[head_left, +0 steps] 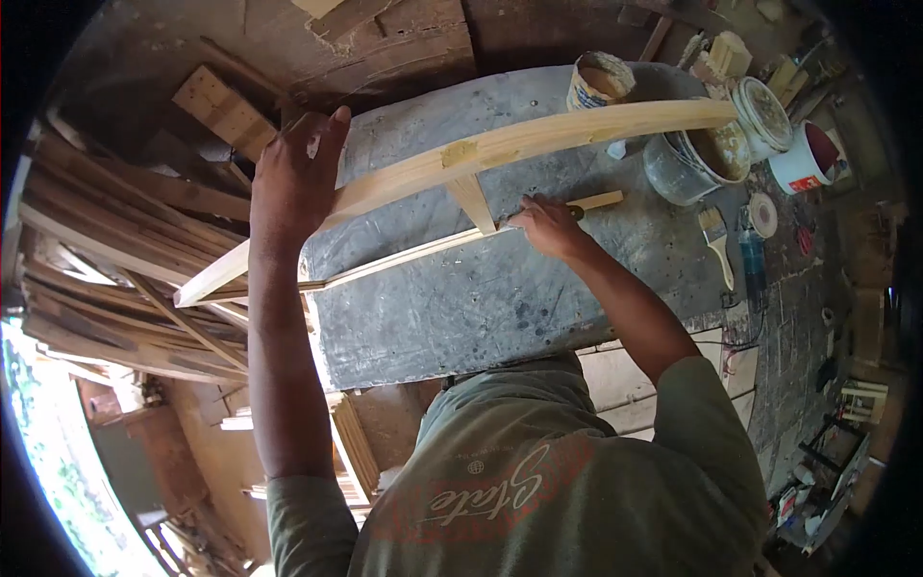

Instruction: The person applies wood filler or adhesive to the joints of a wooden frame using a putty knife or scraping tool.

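Observation:
A pale wooden frame (404,181) with a curved upper rail and a short cross-piece (471,202) stands on the grey worktable (433,317). Yellowish filler shows on the upper rail. My left hand (293,173) is bent, with its wrist over that rail and its thumb extended; anything in its fingers is hidden. Beside the joint of the cross-piece and the lower rail (404,258), my right hand (548,226) has its fingers pinched together. Something dark shows behind its knuckles, too covered to name.
Buckets (687,168), a worn tub (601,82), a paintbrush (716,245), a tape roll (762,213) and a bluish bottle (752,260) stand or lie at the right. Stacked curved timber (125,260) fills the left side. A loose board (221,111) lies beyond the table.

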The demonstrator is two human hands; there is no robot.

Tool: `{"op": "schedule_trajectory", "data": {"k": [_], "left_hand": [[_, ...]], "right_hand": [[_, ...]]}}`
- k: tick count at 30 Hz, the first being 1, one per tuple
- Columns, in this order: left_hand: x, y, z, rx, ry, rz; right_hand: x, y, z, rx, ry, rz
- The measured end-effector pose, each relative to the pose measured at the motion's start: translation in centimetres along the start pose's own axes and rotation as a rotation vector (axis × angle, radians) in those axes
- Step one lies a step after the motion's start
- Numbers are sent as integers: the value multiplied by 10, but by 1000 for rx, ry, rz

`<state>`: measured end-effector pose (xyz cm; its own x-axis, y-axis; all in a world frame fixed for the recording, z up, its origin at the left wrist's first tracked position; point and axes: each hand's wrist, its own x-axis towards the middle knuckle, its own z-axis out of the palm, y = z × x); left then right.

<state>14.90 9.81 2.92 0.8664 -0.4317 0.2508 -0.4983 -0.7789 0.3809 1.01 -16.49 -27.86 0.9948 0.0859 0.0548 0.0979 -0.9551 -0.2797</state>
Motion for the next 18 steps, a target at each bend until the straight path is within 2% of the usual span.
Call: {"op": "schedule_trajectory", "data": {"k": [2,5,8,11,17,18], "left_hand": [[0,5,-2,1,1,-44],[-1,0,3,27,85,-7],[1,5,0,39,10,-93],[2,0,3,24,39,-42],[3,0,3,59,52,-67],[2,-1,3,49,43,-68]], "right_hand": [[11,-11,-16,25,-121,8],[17,-4,-11,7,-131,-66],[21,-11,-21,-16,-180,-36],[25,-15,-21,-174,-253,-66],[4,3,-29,-252,-209,-44],[-4,13,-26,-212,-97,-50]]}}
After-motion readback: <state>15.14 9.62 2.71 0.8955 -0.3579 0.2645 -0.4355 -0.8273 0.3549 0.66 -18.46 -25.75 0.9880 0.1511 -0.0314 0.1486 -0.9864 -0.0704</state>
